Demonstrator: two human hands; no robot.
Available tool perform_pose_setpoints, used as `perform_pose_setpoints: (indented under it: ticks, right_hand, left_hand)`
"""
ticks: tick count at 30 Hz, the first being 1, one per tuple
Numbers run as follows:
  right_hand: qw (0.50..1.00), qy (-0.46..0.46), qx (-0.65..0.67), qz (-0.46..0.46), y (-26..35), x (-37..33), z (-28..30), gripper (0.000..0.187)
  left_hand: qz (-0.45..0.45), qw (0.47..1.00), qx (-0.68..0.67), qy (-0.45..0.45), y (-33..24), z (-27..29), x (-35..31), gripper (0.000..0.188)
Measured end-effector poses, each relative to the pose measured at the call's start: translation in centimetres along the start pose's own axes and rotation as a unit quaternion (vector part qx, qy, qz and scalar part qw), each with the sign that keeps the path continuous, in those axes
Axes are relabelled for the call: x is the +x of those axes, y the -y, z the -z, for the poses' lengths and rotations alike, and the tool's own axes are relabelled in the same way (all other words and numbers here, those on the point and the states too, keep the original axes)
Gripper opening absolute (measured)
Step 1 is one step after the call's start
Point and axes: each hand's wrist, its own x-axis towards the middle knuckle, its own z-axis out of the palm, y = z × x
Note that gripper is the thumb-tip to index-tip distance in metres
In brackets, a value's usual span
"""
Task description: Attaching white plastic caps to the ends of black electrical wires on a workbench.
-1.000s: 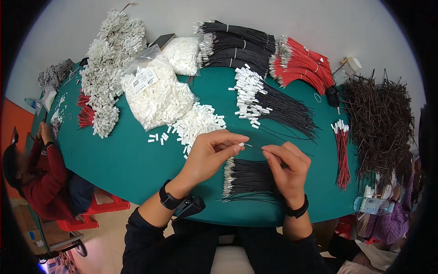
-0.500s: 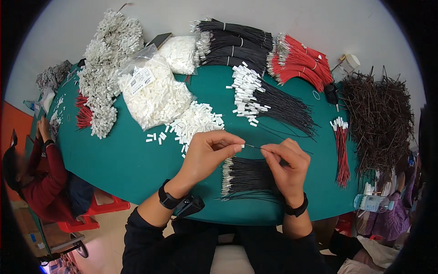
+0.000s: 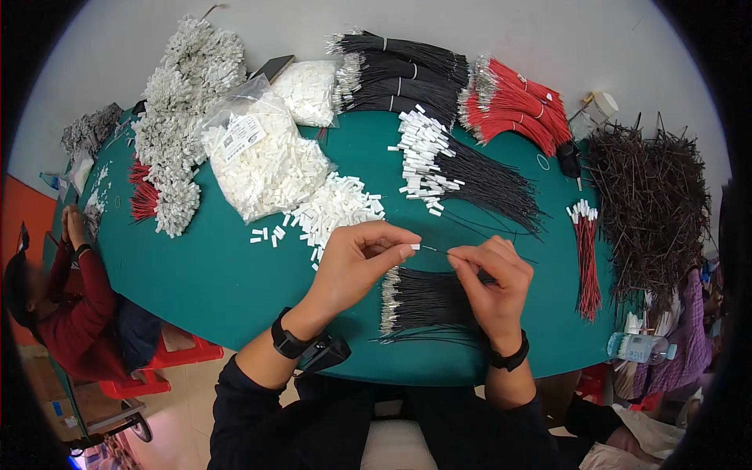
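Between thumb and forefinger, my left hand (image 3: 362, 258) pinches a small white connector housing (image 3: 416, 247). My right hand (image 3: 495, 276) pinches a thin black wire (image 3: 439, 251), its metal-tipped end pointing left at the housing, close to its opening. Whether the tip touches the housing is too small to tell. Below the hands lies a bundle of black wires (image 3: 427, 301) with bare metal terminals at its left end, partly under my right hand. Beyond my left hand spreads a pile of loose white housings (image 3: 338, 211). Farther back, black wires with white housings fitted (image 3: 470, 172) lie fanned out.
On the green table (image 3: 227, 282) stands a clear bag of white housings (image 3: 266, 168). Tied black bundles (image 3: 407, 74) and red bundles (image 3: 525, 106) lie at the back. A dark wire heap (image 3: 650, 211) is at right. Another person (image 3: 74, 305) sits at left.
A little more of the wire's metal tip shows beside the white housing. Both hands stay almost in the same place.
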Motion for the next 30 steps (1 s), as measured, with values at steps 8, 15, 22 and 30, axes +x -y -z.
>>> perform_pose_setpoints:
  ticks: [8, 15, 22, 30]
  right_hand:
    - [1.0, -0.002, 0.003, -0.005, 0.0, 0.0, -0.1, 0.012]
    - [1.0, -0.008, 0.008, -0.003, -0.2, -0.1, -0.1, 0.012]
    - [1.0, -0.011, 0.022, -0.014, 0.1, -0.1, -0.3, 0.014]
    - [0.999, -0.008, 0.034, -0.016, 0.0, -0.2, -0.4, 0.014]
  left_hand:
    - [0.011, 1.0, -0.021, -0.005, 0.0, -0.1, 0.0, 0.017]
    - [0.003, 0.999, -0.019, -0.028, 0.3, -0.1, 0.1, 0.016]
    - [0.012, 0.994, -0.101, -0.028, 0.8, -0.1, 0.2, 0.014]
    - [0.023, 0.992, -0.114, -0.043, 0.6, -0.2, 0.2, 0.017]
